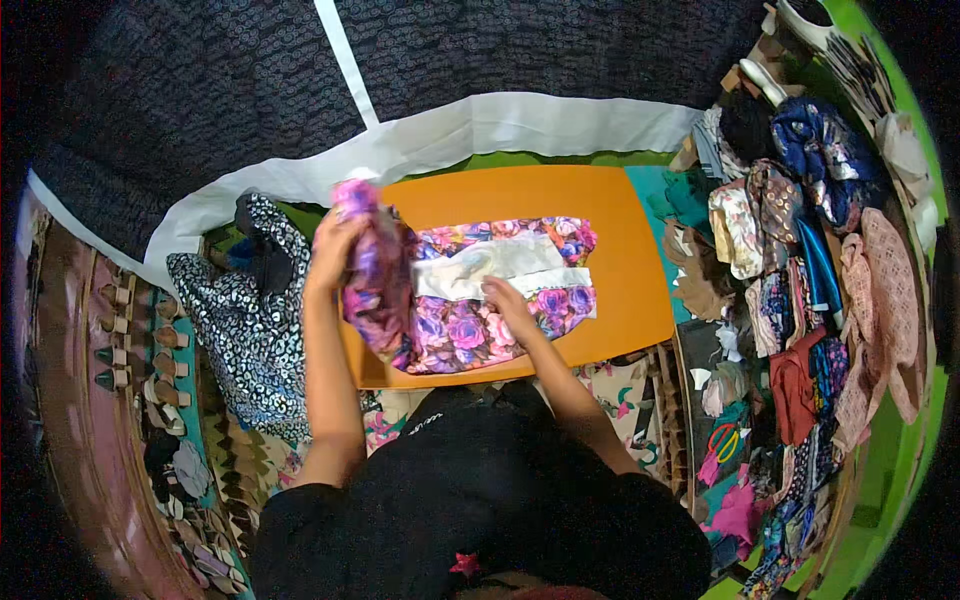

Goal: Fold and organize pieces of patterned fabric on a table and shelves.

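Nearest the camera, a black short-sleeved fabric shirt (pixel 480 490) on the person fills the lower centre of the frame. Beyond it, a purple, pink and orange rose-printed cloth (pixel 465 325) with two white fabric strips (pixel 525 257) rests on an orange flat-topped table (pixel 635 260) at centre. Shelving along the right of the frame holds bunched cloths, including a rust-red cloth (pixel 797 385) and a dark blue patterned cloth (pixel 815 150). Shelving at the left edge holds rows of shoes (pixel 170 370).

Long axis of the printed cloth: left to right across the frame; both strips run roughly along it. Its left end is raised and points toward the top of the frame.

Hands: apart. Left hand (pixel 335 250) grips the raised left end. Right hand (pixel 510 305) touches the lower strip; whether its fingers pinch the fabric cannot be determined.
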A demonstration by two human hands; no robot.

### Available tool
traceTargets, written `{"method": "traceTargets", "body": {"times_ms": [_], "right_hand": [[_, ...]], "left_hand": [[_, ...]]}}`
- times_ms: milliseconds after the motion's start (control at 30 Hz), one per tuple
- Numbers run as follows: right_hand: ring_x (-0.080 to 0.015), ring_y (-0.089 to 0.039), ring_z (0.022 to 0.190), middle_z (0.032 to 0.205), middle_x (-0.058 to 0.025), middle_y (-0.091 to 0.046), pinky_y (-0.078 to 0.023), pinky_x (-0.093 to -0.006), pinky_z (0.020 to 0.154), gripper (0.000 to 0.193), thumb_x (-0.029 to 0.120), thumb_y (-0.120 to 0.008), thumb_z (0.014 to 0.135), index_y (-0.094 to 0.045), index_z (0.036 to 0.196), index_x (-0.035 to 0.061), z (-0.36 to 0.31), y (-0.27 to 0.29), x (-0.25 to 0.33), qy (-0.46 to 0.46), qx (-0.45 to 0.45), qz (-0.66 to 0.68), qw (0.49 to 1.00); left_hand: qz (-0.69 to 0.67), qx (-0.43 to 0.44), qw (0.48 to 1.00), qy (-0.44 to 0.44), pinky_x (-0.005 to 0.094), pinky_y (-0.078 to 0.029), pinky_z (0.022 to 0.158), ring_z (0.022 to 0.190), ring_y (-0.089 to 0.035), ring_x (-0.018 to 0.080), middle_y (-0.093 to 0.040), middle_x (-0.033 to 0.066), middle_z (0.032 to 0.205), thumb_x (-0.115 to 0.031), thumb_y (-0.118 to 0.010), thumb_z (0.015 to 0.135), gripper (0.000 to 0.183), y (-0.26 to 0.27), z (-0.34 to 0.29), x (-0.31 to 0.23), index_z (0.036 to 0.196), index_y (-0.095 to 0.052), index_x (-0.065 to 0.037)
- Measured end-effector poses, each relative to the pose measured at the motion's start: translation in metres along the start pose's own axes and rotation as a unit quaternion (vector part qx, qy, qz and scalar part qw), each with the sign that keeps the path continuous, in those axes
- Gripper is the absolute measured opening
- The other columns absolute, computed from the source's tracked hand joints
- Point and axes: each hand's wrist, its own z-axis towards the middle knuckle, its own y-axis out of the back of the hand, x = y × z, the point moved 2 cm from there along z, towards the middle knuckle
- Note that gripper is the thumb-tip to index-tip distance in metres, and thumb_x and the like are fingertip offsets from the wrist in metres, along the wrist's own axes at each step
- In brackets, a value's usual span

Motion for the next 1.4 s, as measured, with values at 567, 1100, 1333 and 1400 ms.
{"method": "traceTargets", "body": {"times_ms": [567,1100,1333,1400], "right_hand": [[-0.0158,-0.056,0.075,0.086,-0.0045,-0.057,-0.046,-0.0269,0.064,0.031,0.018,-0.061,0.074,-0.05,0.098,0.0013,-0.072,0.154,-0.042,0.019,-0.294,0.03,0.955],[-0.0346,-0.046,0.089,0.096,-0.0189,-0.048,-0.038,-0.0402,0.077,0.037,0.017,-0.06,0.068,-0.048,0.098,-0.0002,-0.075,0.144,0.038,0.142,-0.358,-0.422,0.82],[-0.0343,-0.046,0.097,0.101,-0.0189,-0.047,-0.04,-0.0397,0.079,0.046,0.02,-0.063,0.065,-0.047,0.104,0.0009,-0.032,0.103,0.042,0.194,-0.211,-0.439,0.852],[-0.0331,-0.047,0.099,0.106,-0.0185,-0.049,-0.039,-0.0407,0.081,0.047,0.024,-0.064,0.066,-0.05,0.106,0.005,-0.023,0.101,0.04,-0.006,-0.176,-0.526,0.832]], "left_hand": [[0.117,0.403,0.905,0.071,0.0285,-0.04,0.079,0.09,-0.052,0.0173,-0.056,0.0105,0.096,-0.028,-0.059,0.077,0.038,-0.197,-0.022,0.099,0.102,-0.051,0.0],[0.356,0.027,0.933,0.043,0.0407,-0.033,0.063,0.072,-0.052,0.0237,-0.055,0.0058,0.068,-0.044,-0.061,0.065,0.035,-0.166,-0.095,0.111,0.071,-0.061,-0.01],[0.506,0.052,0.86,0.054,0.0441,-0.033,0.071,0.087,-0.049,0.0275,-0.055,0.0115,0.086,-0.038,-0.059,0.069,0.032,-0.197,-0.118,0.153,0.086,-0.059,-0.01],[0.49,0.047,0.869,0.042,0.0421,-0.037,0.064,0.077,-0.053,0.0288,-0.056,0.0125,0.079,-0.031,-0.059,0.071,0.027,-0.196,-0.115,0.148,0.084,-0.057,-0.007]]}}
